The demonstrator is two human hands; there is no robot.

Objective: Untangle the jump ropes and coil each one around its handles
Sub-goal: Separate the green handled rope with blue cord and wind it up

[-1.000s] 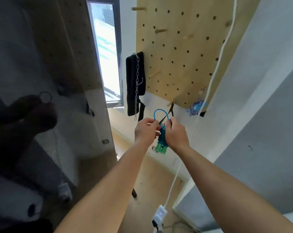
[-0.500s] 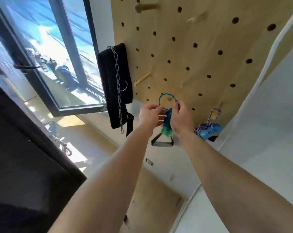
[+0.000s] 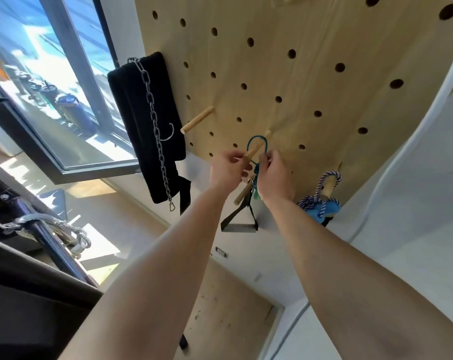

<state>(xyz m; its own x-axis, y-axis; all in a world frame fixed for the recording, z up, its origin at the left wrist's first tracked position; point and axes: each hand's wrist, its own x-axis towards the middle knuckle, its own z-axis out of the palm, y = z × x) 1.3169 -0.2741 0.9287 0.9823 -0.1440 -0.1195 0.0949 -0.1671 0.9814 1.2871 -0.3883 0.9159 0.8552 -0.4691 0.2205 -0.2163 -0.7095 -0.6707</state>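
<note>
Blue rope loop (image 3: 256, 137) sat round peg (image 3: 255, 149), peg axis pointing out toward person. Left hand (image 3: 226, 170), right hand (image 3: 276, 178) each pinched one side, equally near.

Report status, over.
Left hand, right hand pinching blue rope. Its loop over a peg. Striped rope hung alongside. Black strap hangs just below.

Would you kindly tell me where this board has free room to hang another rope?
Free: the bare peg between the black pad and the blue rope loop, and the pegboard above and right of that loop, only open holes. Crowded: the loop's peg, where the left hand and right hand work, the strap handle beneath, the striped rope at right.
</note>
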